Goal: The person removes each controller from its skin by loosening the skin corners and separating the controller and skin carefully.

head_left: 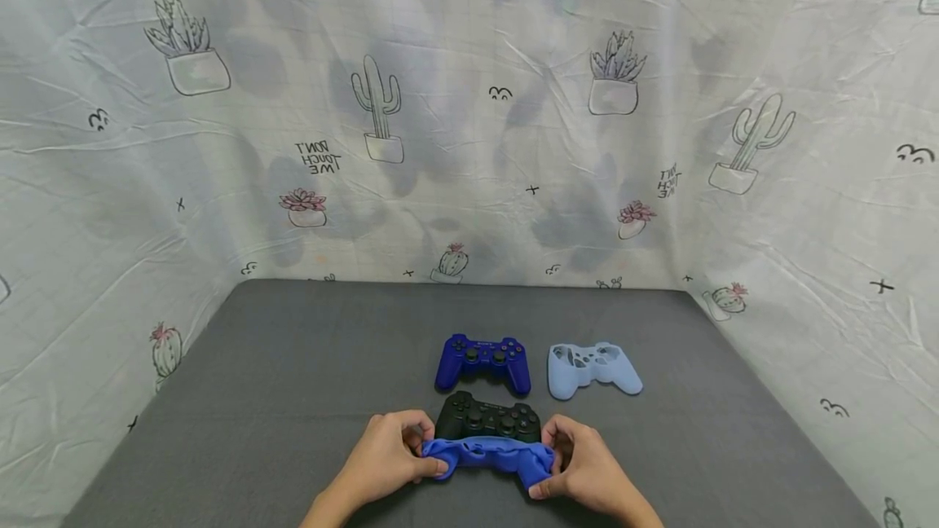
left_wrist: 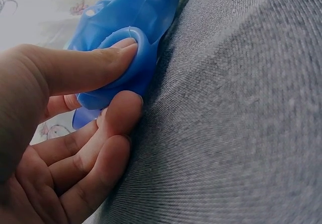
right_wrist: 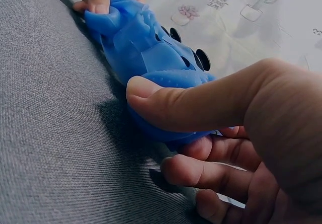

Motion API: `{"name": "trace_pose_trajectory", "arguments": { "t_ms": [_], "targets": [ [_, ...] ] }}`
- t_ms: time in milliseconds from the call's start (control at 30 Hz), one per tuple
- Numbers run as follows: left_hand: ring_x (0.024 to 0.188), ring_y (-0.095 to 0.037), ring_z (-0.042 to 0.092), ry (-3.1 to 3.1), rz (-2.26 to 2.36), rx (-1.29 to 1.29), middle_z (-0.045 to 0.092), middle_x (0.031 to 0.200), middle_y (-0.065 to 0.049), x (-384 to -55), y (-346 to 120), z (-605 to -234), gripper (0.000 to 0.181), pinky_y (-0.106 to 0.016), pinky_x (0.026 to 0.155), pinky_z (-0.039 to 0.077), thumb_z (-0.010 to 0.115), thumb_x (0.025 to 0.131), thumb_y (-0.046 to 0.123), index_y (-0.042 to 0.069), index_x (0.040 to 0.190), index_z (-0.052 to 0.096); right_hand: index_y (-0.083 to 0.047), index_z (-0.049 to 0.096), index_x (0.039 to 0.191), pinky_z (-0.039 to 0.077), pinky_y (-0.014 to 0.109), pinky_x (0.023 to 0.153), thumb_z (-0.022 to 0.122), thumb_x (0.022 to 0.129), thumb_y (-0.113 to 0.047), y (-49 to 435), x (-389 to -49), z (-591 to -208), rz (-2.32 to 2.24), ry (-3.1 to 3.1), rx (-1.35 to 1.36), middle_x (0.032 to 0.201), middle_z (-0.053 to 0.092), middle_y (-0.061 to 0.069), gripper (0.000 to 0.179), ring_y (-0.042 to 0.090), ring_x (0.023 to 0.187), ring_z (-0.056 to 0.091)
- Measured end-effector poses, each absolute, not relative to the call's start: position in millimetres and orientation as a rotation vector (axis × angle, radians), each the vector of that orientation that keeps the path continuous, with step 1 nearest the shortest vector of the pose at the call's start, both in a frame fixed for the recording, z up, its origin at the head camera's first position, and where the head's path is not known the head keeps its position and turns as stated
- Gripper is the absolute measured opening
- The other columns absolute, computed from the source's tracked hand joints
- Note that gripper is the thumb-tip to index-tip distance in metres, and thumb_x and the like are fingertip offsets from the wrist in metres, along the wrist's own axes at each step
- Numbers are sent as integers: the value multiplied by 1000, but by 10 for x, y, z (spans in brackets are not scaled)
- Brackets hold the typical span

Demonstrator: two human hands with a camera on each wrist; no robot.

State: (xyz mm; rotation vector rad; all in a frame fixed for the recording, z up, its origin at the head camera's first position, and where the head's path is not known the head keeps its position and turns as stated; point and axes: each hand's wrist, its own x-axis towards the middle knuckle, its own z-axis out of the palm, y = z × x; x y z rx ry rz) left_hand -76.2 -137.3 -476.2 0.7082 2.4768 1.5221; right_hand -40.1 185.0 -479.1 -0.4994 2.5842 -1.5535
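A blue silicone controller cover (head_left: 487, 453) is held at both ends, crumpled, in front of a black game controller (head_left: 484, 420). My left hand (head_left: 392, 453) pinches its left grip end; in the left wrist view the thumb presses into the opening of the cover (left_wrist: 128, 58). At the other end my right hand (head_left: 583, 467) pinches the right grip part, thumb on top and fingers beneath. The cover overlaps the controller's near side. Dark thumbsticks (right_wrist: 202, 60) rise behind the cover in the right wrist view. How far the cover wraps the controller's grips is hidden.
Behind the black controller lies a dark blue controller (head_left: 482, 363). To its right is a light blue silicone cover (head_left: 592, 369). All rest on a grey cloth surface (head_left: 293, 373), enclosed by white curtains (head_left: 455, 145) printed with cacti.
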Motion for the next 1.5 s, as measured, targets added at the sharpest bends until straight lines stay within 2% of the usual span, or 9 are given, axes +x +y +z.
{"name": "trace_pose_trajectory", "arguments": {
  "t_ms": [633, 867, 1100, 1333, 1500],
  "targets": [
    [43, -16, 59, 2454, 1525, 660, 60, 60, 3, -747, -1374, -4762, 31, -29, 49, 49, 90, 70, 26, 14, 82, 64, -9, 55, 92, 45, 24, 49, 95, 61, -23, 1854, -394, -4826, -1559, 2598, -517, 63, 56, -4, 52, 7, 54, 53],
    [46, -18, 60, 2334, 1548, 674, 64, 64, 0, -728, -1325, -4771, 23, -29, 48, 50, 89, 72, 20, 14, 83, 70, -9, 58, 94, 44, 23, 48, 93, 66, -20, 1826, -396, -4828, -1588, 2542, -524, 66, 58, -1, 46, 8, 56, 54],
    [46, -18, 60, 2328, 1558, 668, 65, 64, 0, -730, -1322, -4794, 24, -28, 48, 49, 89, 72, 20, 14, 83, 69, -9, 58, 95, 45, 23, 49, 91, 68, -15, 1824, -403, -4822, -1612, 2500, -547, 68, 59, -1, 43, 8, 57, 55],
    [47, -19, 61, 2328, 1554, 659, 65, 65, 1, -743, -1331, -4812, 25, -29, 49, 50, 89, 72, 22, 14, 85, 70, -10, 57, 99, 46, 24, 51, 90, 70, -17, 1804, -403, -4800, -1575, 2505, -561, 71, 60, 1, 44, 11, 60, 57],
    [47, -20, 62, 2333, 1559, 668, 65, 65, 1, -743, -1321, -4809, 25, -29, 50, 51, 89, 72, 22, 14, 85, 71, -11, 56, 103, 47, 27, 54, 92, 69, -20, 1783, -375, -4776, -1553, 2520, -511, 80, 60, 3, 49, 17, 67, 57]
  ]
}}
